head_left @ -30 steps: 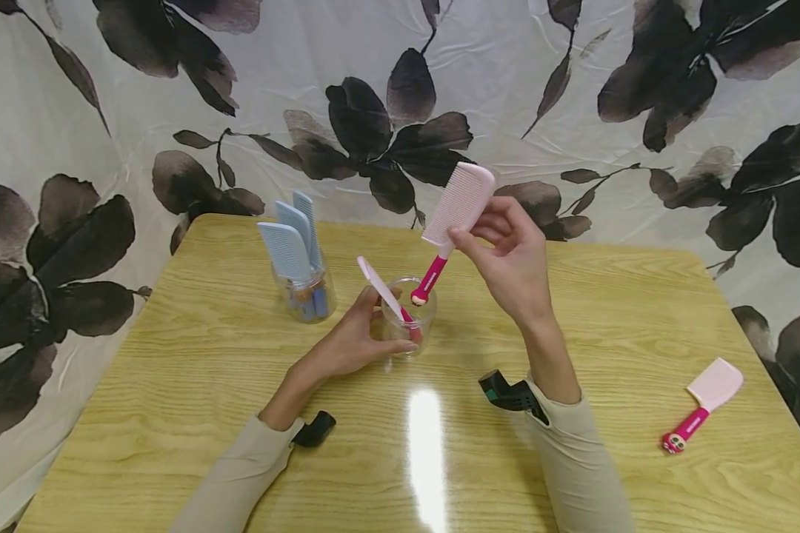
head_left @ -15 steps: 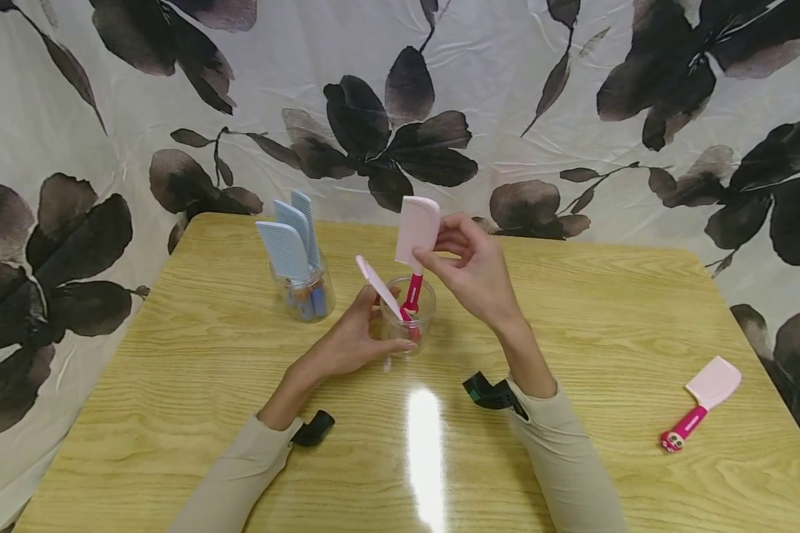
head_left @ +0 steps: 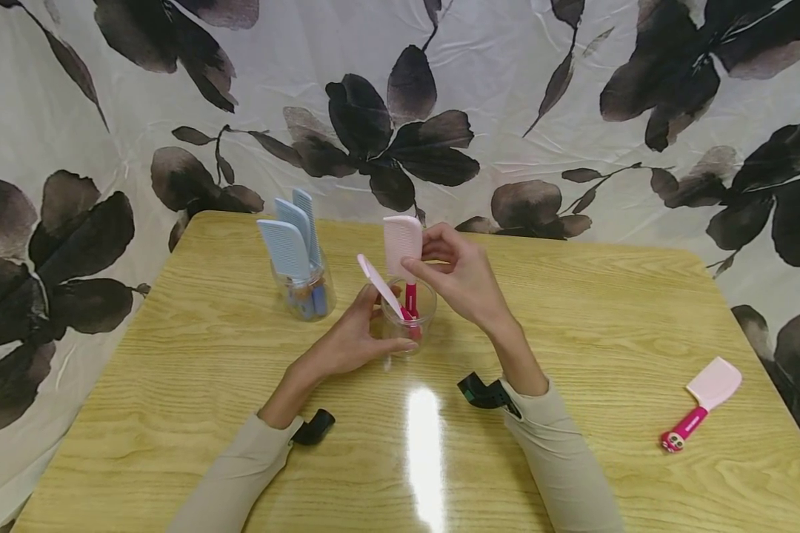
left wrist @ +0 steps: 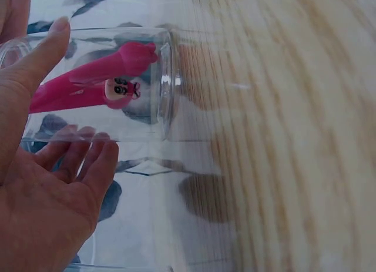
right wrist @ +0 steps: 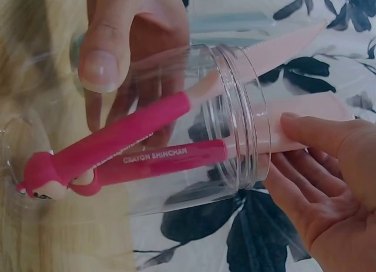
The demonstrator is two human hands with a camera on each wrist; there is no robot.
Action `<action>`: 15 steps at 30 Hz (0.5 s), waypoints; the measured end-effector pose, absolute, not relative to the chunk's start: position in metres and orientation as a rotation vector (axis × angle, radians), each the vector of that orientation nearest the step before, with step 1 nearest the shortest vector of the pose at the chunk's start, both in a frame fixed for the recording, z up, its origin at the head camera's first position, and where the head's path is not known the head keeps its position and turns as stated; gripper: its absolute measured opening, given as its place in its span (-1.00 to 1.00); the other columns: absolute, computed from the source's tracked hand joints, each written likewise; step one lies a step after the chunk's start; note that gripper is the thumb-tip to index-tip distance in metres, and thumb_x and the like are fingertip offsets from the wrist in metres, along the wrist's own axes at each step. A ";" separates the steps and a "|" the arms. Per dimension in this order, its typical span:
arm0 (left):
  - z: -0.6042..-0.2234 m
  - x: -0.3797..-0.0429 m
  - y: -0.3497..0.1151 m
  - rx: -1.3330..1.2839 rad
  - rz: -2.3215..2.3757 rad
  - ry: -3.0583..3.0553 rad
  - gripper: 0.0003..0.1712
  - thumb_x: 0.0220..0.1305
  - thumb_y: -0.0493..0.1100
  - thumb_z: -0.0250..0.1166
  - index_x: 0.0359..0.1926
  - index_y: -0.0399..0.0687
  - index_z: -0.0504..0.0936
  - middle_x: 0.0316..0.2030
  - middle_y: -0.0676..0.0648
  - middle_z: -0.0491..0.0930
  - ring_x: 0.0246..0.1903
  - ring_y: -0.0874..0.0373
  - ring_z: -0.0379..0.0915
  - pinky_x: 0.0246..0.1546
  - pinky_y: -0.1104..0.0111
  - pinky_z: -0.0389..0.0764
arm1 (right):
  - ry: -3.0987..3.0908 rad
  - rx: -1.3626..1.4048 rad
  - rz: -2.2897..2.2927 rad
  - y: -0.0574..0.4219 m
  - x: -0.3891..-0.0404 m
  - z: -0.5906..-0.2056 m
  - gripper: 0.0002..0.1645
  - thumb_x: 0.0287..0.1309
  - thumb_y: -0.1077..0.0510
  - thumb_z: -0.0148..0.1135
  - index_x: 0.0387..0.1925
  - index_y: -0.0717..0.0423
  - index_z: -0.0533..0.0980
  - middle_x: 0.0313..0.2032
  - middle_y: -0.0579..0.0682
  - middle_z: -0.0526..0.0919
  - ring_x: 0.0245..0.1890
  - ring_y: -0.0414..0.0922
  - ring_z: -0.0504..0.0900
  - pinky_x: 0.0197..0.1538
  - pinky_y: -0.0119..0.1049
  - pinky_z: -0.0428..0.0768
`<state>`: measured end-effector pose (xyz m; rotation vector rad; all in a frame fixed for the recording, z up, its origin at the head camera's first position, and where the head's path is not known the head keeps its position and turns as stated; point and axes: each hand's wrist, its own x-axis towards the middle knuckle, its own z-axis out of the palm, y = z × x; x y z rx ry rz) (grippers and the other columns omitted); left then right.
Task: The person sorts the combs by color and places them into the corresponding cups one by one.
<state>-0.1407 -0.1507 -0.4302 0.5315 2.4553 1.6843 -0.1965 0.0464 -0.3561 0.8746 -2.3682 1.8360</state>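
Observation:
A clear jar (head_left: 423,307) stands upright on the table, and my left hand (head_left: 347,337) grips it round its left side. Inside leans one pink comb (head_left: 378,285), its toothed head sticking out to the left over the rim. My right hand (head_left: 463,285) pinches the head of a second pink comb (head_left: 402,244) between thumb and fingers. That comb's dark pink handle (right wrist: 170,160) is down inside the jar, beside the other handle (right wrist: 117,128). Through the glass in the left wrist view, both handle ends (left wrist: 138,57) show near the jar's bottom.
Left of my left hand stands another clear jar (head_left: 323,296) with several blue combs (head_left: 285,248) in it. A third pink comb (head_left: 696,407) lies on the wooden table (head_left: 607,333) at the far right. Behind the table hangs a floral cloth (head_left: 240,59).
My right hand has moved left and down, bringing the comb from above the jar into it, handle first. The left hand and the jar have stayed in place.

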 end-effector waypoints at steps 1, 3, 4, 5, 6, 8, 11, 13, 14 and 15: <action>-0.430 -0.141 -0.151 0.534 1.683 2.457 0.17 0.14 -0.16 0.60 0.57 -0.11 0.01 0.48 -0.15 0.21 0.47 -0.07 0.17 0.44 -0.03 0.31 | -2.367 0.890 1.843 0.046 -0.197 -0.357 -0.69 0.22 0.34 0.44 -0.04 0.32 0.54 -0.13 0.21 0.73 -0.08 0.04 0.75 0.00 -0.19 0.74; -0.431 -0.141 -0.151 0.544 1.701 2.444 0.18 0.14 -0.18 0.60 0.58 -0.10 0.00 0.43 -0.16 0.23 0.43 -0.07 0.22 0.43 -0.01 0.33 | -2.370 0.928 1.848 0.044 -0.198 -0.359 -0.68 0.23 0.35 0.43 -0.02 0.32 0.55 -0.13 0.20 0.73 -0.07 0.03 0.75 0.02 -0.23 0.73; -0.431 -0.141 -0.151 0.549 1.711 2.438 0.16 0.14 -0.19 0.60 0.57 -0.10 0.01 0.38 -0.17 0.26 0.38 -0.06 0.28 0.42 0.01 0.35 | -2.375 0.947 1.848 0.044 -0.198 -0.359 -0.68 0.24 0.34 0.42 -0.01 0.33 0.55 -0.13 0.20 0.72 -0.07 0.03 0.74 0.03 -0.24 0.72; -0.431 -0.141 -0.151 0.558 1.717 2.434 0.16 0.14 -0.20 0.59 0.56 -0.10 0.01 0.34 -0.17 0.27 0.34 -0.04 0.30 0.41 0.03 0.37 | -2.387 0.963 1.840 0.044 -0.199 -0.360 -0.66 0.24 0.34 0.42 0.01 0.33 0.55 -0.12 0.19 0.72 -0.07 0.02 0.74 0.04 -0.25 0.72; -0.431 -0.142 -0.151 0.566 1.729 2.425 0.14 0.14 -0.21 0.59 0.55 -0.09 0.02 0.29 -0.17 0.29 0.29 -0.03 0.33 0.40 0.05 0.39 | -2.399 0.973 1.829 0.044 -0.199 -0.360 -0.65 0.24 0.33 0.43 0.02 0.34 0.56 -0.12 0.18 0.71 -0.07 0.02 0.74 0.04 -0.25 0.72; -0.432 -0.142 -0.151 0.577 1.744 2.417 0.13 0.14 -0.24 0.59 0.54 -0.07 0.03 0.26 -0.14 0.30 0.26 -0.01 0.35 0.38 0.08 0.41 | -2.435 0.972 1.782 0.047 -0.200 -0.359 -0.64 0.24 0.30 0.44 0.03 0.32 0.57 -0.11 0.16 0.71 -0.07 -0.01 0.74 0.05 -0.24 0.71; -0.431 -0.142 -0.151 0.572 1.732 2.431 0.14 0.14 -0.23 0.59 0.56 -0.04 0.03 0.34 -0.09 0.27 0.34 0.03 0.29 0.39 0.07 0.40 | -2.491 0.939 1.719 0.053 -0.201 -0.355 -0.65 0.24 0.26 0.45 0.02 0.29 0.59 -0.11 0.12 0.71 -0.08 -0.03 0.73 0.05 -0.17 0.72; -0.432 -0.142 -0.151 0.564 1.721 2.442 0.16 0.14 -0.22 0.59 0.57 -0.04 0.01 0.42 -0.09 0.21 0.42 0.01 0.22 0.40 0.05 0.37 | -2.522 0.922 1.683 0.058 -0.201 -0.353 -0.65 0.23 0.25 0.46 0.01 0.28 0.60 -0.11 0.11 0.71 -0.08 -0.03 0.73 0.04 -0.14 0.73; -0.432 -0.142 -0.150 0.564 1.715 2.447 0.17 0.14 -0.21 0.60 0.57 -0.05 0.01 0.44 -0.10 0.20 0.44 -0.01 0.20 0.41 0.03 0.36 | -2.531 0.923 1.679 0.060 -0.201 -0.351 -0.64 0.23 0.25 0.46 0.02 0.28 0.60 -0.11 0.12 0.71 -0.08 -0.02 0.73 0.04 -0.12 0.73; -0.432 -0.142 -0.150 0.562 1.709 2.452 0.17 0.14 -0.20 0.60 0.57 -0.06 0.01 0.45 -0.12 0.19 0.45 -0.03 0.19 0.42 0.01 0.35 | -2.535 0.936 1.678 0.061 -0.201 -0.351 -0.64 0.23 0.26 0.46 0.02 0.30 0.60 -0.10 0.13 0.71 -0.08 -0.01 0.73 0.03 -0.12 0.73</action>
